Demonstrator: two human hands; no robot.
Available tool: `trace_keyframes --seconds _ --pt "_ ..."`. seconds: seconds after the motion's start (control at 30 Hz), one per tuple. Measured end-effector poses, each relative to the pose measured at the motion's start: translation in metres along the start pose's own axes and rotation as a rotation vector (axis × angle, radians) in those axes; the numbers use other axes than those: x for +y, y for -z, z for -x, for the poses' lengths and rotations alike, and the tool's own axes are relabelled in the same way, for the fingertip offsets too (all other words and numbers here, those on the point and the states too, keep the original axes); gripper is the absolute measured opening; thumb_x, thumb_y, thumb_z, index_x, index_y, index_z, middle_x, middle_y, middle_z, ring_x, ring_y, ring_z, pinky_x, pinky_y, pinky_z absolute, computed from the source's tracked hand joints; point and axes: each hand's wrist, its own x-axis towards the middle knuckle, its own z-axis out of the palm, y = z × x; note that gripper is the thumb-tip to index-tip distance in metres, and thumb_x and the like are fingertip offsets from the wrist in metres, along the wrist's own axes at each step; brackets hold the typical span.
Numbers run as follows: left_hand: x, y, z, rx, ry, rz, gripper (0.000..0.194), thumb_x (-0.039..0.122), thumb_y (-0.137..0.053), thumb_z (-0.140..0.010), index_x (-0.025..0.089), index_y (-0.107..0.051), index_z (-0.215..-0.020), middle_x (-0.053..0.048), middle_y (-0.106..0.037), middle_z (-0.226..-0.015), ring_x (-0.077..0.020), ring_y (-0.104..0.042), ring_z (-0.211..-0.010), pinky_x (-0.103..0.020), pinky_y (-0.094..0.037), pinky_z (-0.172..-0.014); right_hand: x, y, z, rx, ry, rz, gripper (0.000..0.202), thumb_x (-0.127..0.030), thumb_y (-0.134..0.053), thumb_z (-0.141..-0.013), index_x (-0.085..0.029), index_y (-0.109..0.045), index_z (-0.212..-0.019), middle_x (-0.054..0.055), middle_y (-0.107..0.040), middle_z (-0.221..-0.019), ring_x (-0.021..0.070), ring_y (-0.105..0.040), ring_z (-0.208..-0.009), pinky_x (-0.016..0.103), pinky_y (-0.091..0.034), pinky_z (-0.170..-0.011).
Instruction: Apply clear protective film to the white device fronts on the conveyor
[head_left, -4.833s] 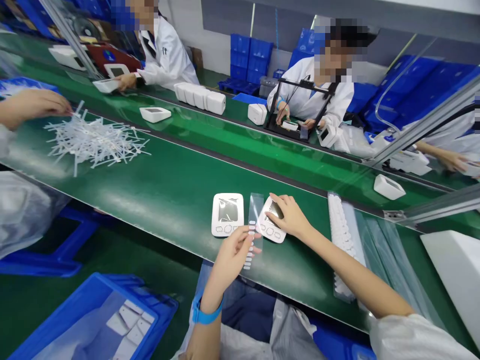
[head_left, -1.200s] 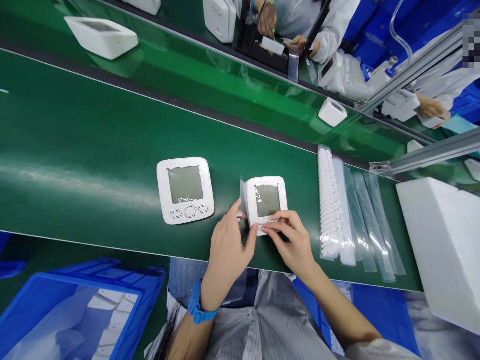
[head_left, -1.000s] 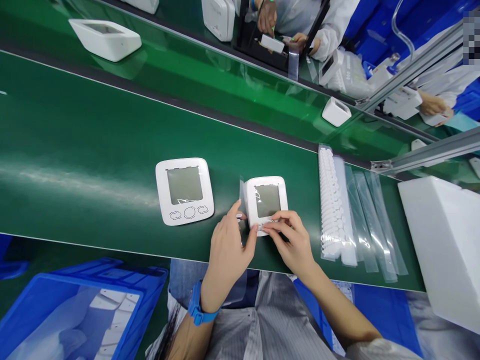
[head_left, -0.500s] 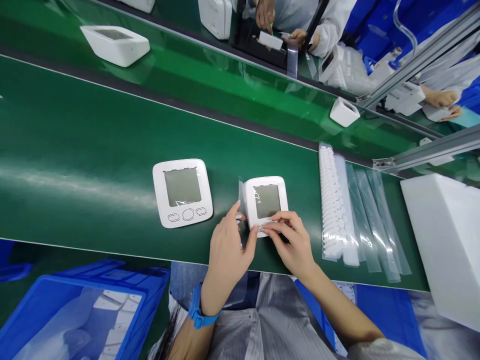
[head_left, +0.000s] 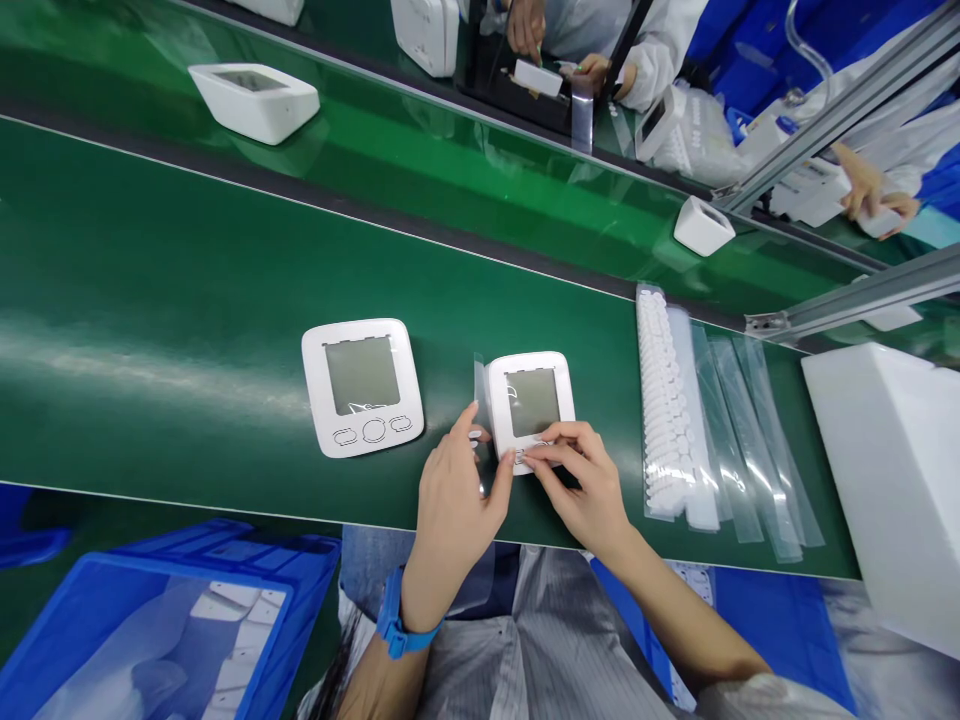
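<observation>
A white monitor housing [head_left: 495, 420] with a grey display lies face up on the green bench, between my hands. My left hand [head_left: 461, 485] holds a clear plastic strip [head_left: 481, 385] carrying small white buttons [head_left: 475, 436]; its thumb tip touches the housing's lower left corner. My right hand [head_left: 581, 485] has its fingertips pinched together over the button outlines at the housing's lower edge. Whatever lies between those fingertips is too small to make out. To the left, apart from both hands, rests a second white monitor [head_left: 316, 390] with empty-looking button outlines.
Plastic strips [head_left: 750, 450], one loaded with white buttons [head_left: 664, 430], lie at right beside a white box [head_left: 877, 470]. A belt [head_left: 450, 165] behind carries white monitors [head_left: 259, 105]. A blue crate [head_left: 300, 580] stands lower left. Co-workers' hands [head_left: 870, 195] work beyond a metal frame [head_left: 840, 110].
On the belt, the white monitors have shifted rightward. A co-worker's hands at the far right have moved. My own hands keep nearly the same pose at the housing.
</observation>
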Motion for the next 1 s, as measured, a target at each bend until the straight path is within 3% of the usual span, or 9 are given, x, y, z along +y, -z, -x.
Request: trace_keyframes --seconds 0.27,0.37,0.47,0.6,0.8,0.9,1.0 --pt "0.001 -0.001 0.000 0.004 0.007 0.013 0.054 0.033 -0.058 -0.092 0.016 -0.038 -0.139 -0.012 -0.069 -0.105 -0.0265 -0.069 -0.093 -0.043 -0.056 -0.081 0.000 0.001 0.002 -0.012 -0.025 -0.028 0.007 -0.017 -0.064 -0.091 -0.021 -0.068 -0.087 0.005 -0.061 -0.099 0.0132 -0.058 -0.072 0.035 -0.046 -0.071" --pt "0.000 0.001 0.001 -0.025 0.039 0.051 0.055 0.036 -0.058 -0.093 0.017 -0.038 -0.140 -0.011 -0.068 -0.107 -0.0251 -0.068 -0.092 -0.042 -0.055 -0.081 0.000 0.003 0.000 0.002 -0.108 -0.137 0.008 -0.016 -0.061 -0.092 -0.021 -0.067 -0.089 0.005 -0.061 -0.098 0.0151 -0.060 -0.079 0.032 -0.049 -0.068" --pt "-0.001 0.008 0.002 -0.089 0.085 0.165 0.049 0.035 -0.051 -0.097 0.018 -0.037 -0.141 -0.010 -0.066 -0.109 -0.0221 -0.066 -0.093 -0.039 -0.055 -0.083 -0.002 0.001 -0.003 0.041 -0.173 -0.198 0.006 -0.016 -0.061 -0.091 -0.021 -0.065 -0.090 0.005 -0.060 -0.096 0.0154 -0.061 -0.082 0.029 -0.049 -0.064" --pt "-0.006 0.019 0.005 -0.149 0.139 0.375 0.044 0.033 -0.039 -0.102 0.024 -0.034 -0.145 -0.008 -0.064 -0.114 -0.0163 -0.064 -0.089 -0.032 -0.054 -0.078 -0.007 -0.005 -0.004 0.055 -0.144 -0.056 0.007 -0.023 -0.071 -0.086 -0.021 -0.064 -0.084 0.004 -0.060 -0.096 0.0175 -0.062 -0.083 0.033 -0.048 -0.071" --pt "-0.008 0.028 0.013 -0.163 0.152 0.618 0.058 0.032 -0.044 -0.101 0.029 -0.020 -0.153 -0.007 -0.068 -0.117 -0.0143 -0.064 -0.082 -0.029 -0.055 -0.074 -0.011 0.001 -0.014 -0.024 -0.170 -0.080 0.008 -0.023 -0.070 -0.086 -0.021 -0.063 -0.083 0.003 -0.060 -0.092 0.0169 -0.062 -0.079 0.032 -0.049 -0.068" --pt "-0.006 0.026 0.015 -0.197 0.151 0.674 0.050 0.032 -0.048 -0.100 0.029 -0.033 -0.148 -0.007 -0.069 -0.118 -0.0153 -0.067 -0.088 -0.031 -0.056 -0.080 -0.016 0.005 -0.016 0.060 -0.122 -0.179 0.005 -0.018 -0.064 -0.090 -0.022 -0.065 -0.088 0.004 -0.063 -0.091 0.0168 -0.063 -0.081 0.031 -0.051 -0.068" --pt "0.000 0.022 0.017 -0.230 0.159 0.705 0.039 0.033 -0.049 -0.099 0.025 -0.048 -0.137 -0.008 -0.071 -0.117 -0.0175 -0.070 -0.094 -0.033 -0.058 -0.085 -0.024 0.001 -0.013 0.138 0.031 -0.229 0.012 -0.014 -0.062 -0.091 -0.024 -0.068 -0.095 0.005 -0.066 -0.096 0.0182 -0.066 -0.088 0.034 -0.055 -0.075"
